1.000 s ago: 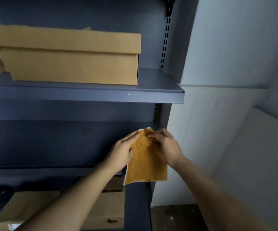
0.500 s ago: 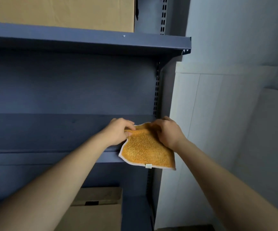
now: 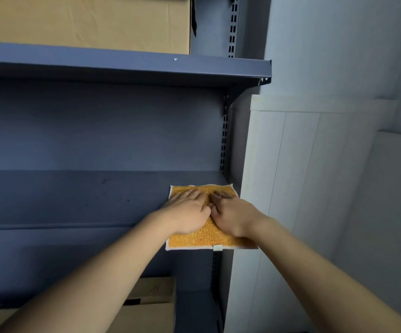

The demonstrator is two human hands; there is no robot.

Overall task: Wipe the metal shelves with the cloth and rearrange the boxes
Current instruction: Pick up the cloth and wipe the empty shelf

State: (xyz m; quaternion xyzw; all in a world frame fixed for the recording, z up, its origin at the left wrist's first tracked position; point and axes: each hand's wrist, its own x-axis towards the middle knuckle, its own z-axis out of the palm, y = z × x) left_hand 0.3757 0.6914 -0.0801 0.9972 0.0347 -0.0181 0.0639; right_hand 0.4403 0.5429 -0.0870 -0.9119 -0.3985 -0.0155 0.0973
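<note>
An orange cloth (image 3: 194,240) with a white edge lies spread flat on the right end of the middle grey metal shelf (image 3: 74,200), its near edge hanging slightly over the shelf front. My left hand (image 3: 190,210) and my right hand (image 3: 230,212) press side by side on the cloth with fingers stretched flat. A large cardboard box (image 3: 84,22) stands on the upper shelf (image 3: 122,68). Another cardboard box (image 3: 146,306) sits on the shelf below, partly hidden by my left arm.
The slotted upright post (image 3: 224,140) of the rack runs along the right end of the shelves. A pale wall (image 3: 326,164) stands directly to the right of the rack. The left part of the middle shelf is bare metal.
The cloth, held up by both hands before, now lies flat on the middle shelf. Both hands went from pinching its top edge to pressing on it with flat fingers. The view tilted down.
</note>
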